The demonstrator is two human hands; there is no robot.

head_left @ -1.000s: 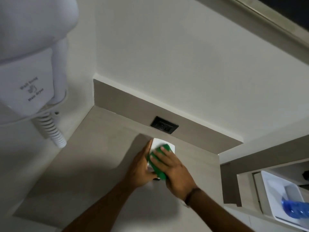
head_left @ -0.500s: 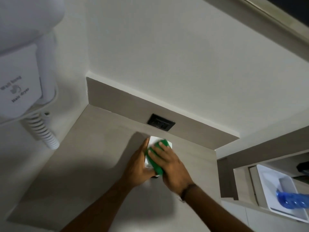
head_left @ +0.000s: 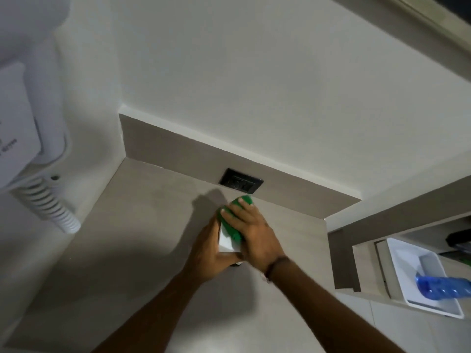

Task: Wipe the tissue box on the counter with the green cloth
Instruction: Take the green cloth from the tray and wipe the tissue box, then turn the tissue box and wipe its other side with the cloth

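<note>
The tissue box [head_left: 227,240], white and small, is seen in the head view on the counter [head_left: 142,250], steadied by the left hand [head_left: 206,253] wrapped against its left side. The green cloth [head_left: 235,217] is pressed flat onto the box top under the right hand [head_left: 251,234], its far end showing beyond the fingertips. Wiping is judged under way; how much of the sides remains cannot be told.
</note>
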